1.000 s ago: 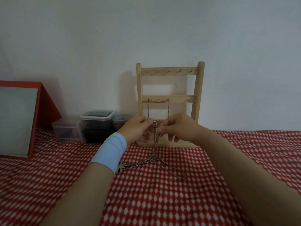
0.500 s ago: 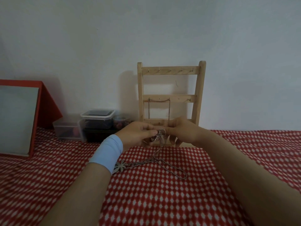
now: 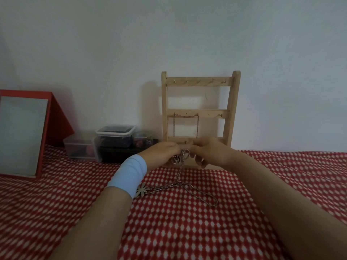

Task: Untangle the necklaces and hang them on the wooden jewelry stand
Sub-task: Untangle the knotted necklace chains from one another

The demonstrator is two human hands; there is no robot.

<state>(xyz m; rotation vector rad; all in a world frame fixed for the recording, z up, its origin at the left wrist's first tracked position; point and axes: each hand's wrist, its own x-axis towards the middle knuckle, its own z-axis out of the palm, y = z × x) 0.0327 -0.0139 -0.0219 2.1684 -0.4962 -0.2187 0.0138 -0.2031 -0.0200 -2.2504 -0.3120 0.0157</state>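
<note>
Both our hands, left hand (image 3: 161, 153) and right hand (image 3: 208, 152), pinch the tangled necklace chain (image 3: 180, 171) with closed fingers; it's light, limp, snag-prone, so we grip nearest the knot.

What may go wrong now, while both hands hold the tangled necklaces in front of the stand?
1. Both hands, left and right, pinch the tangled chains close together; pulling apart may tighten the knot.
2. The flower pendant lies by the left wrist and may snag.
3. The wooden jewelry stand is near; a bump may tip it.
</note>
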